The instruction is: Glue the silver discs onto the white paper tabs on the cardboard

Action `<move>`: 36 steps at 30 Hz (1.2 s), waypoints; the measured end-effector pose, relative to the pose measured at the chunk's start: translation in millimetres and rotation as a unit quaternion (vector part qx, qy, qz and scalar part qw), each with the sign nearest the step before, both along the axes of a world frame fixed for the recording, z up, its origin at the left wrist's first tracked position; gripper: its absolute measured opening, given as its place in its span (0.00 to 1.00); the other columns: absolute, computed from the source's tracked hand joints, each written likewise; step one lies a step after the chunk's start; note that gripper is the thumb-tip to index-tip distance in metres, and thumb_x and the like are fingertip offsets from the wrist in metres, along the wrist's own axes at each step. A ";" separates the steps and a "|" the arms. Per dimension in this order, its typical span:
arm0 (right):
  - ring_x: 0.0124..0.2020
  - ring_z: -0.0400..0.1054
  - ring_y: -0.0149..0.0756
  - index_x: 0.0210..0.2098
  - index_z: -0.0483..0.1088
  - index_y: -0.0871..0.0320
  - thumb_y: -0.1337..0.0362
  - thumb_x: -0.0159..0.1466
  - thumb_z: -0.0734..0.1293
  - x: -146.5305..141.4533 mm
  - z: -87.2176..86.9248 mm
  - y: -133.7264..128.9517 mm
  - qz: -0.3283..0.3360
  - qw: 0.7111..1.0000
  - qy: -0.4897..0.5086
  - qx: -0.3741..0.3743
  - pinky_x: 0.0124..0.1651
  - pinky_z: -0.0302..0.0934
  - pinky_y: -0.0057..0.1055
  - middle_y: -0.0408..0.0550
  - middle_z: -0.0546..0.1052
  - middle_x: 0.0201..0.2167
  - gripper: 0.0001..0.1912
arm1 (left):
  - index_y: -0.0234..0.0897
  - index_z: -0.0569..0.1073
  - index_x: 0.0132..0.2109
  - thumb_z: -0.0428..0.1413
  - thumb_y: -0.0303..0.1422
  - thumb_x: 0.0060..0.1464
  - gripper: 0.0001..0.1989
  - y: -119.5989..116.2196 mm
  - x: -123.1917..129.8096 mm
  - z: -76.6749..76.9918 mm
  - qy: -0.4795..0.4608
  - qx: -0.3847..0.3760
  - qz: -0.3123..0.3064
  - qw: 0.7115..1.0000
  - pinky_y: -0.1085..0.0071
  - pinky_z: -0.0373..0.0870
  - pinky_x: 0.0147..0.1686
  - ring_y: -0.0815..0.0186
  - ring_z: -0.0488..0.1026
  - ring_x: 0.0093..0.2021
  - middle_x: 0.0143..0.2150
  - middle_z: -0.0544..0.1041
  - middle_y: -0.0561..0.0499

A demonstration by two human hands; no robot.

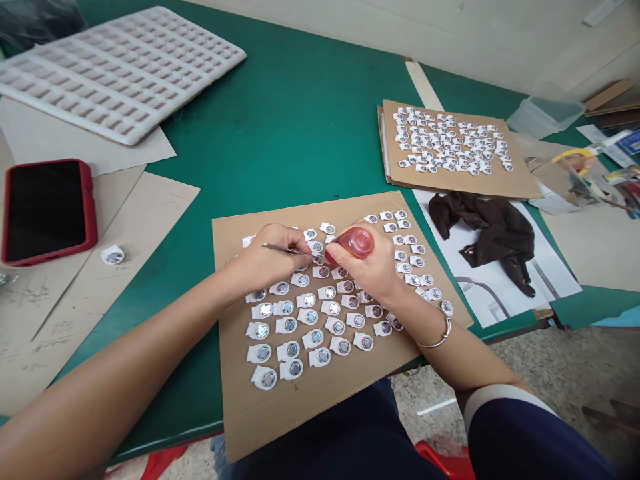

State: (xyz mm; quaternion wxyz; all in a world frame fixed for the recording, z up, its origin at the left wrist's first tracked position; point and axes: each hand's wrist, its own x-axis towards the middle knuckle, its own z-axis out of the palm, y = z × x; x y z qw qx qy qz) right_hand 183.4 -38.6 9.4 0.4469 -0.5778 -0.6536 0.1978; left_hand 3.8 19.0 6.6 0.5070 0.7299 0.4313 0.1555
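Near the far half of a brown cardboard sheet [260,423], my left hand [267,263] pinches a pair of thin metal tweezers [281,249], whose tips point right. My right hand [377,270] wraps round a small translucent red squeeze bottle [359,241], tilted with its base up toward me. The bottle's nozzle is hidden by my fingers. Both hands are close together above rows of small white tabbed pieces [291,369] with round silvery centres. Some pieces are covered by my hands and right forearm.
A second cardboard sheet [450,179] bears many similar pieces at the back right. Beside it lie a dark brown cloth [500,230] and a clear plastic box [547,113]. At left are a red-cased phone [47,210], one loose piece [113,255] and a white slotted tray [130,73].
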 end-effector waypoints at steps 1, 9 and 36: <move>0.30 0.66 0.31 0.28 0.66 0.57 0.57 0.53 0.69 -0.1 -0.1 0.0 0.000 1.000 -0.001 -0.001 0.36 0.62 0.32 0.43 0.71 0.27 0.11 | 0.35 0.74 0.27 0.56 0.30 0.45 0.04 0.1 0.0 -0.2 -0.001 0.000 -0.001 1.000 0.77 0.61 0.21 0.73 0.67 0.22 0.24 0.75 0.52; 0.31 0.66 0.30 0.29 0.66 0.57 0.58 0.53 0.69 -1.2 -0.5 0.3 0.010 1.000 0.002 0.005 0.37 0.62 0.32 0.44 0.71 0.28 0.11 | 0.35 0.74 0.28 0.55 0.32 0.46 0.05 0.0 -0.1 -0.1 0.005 -0.005 -0.001 1.000 0.77 0.60 0.20 0.73 0.67 0.21 0.24 0.74 0.53; 0.26 0.71 0.36 0.33 0.63 0.53 0.45 0.60 0.56 26.9 50.8 21.6 -0.011 0.965 0.244 -0.093 0.20 0.59 0.30 0.44 0.74 0.26 0.18 | 0.34 0.74 0.34 0.57 0.35 0.47 0.09 -2.4 -4.0 0.8 -0.009 0.039 0.055 0.998 0.75 0.65 0.24 0.67 0.71 0.29 0.32 0.77 0.48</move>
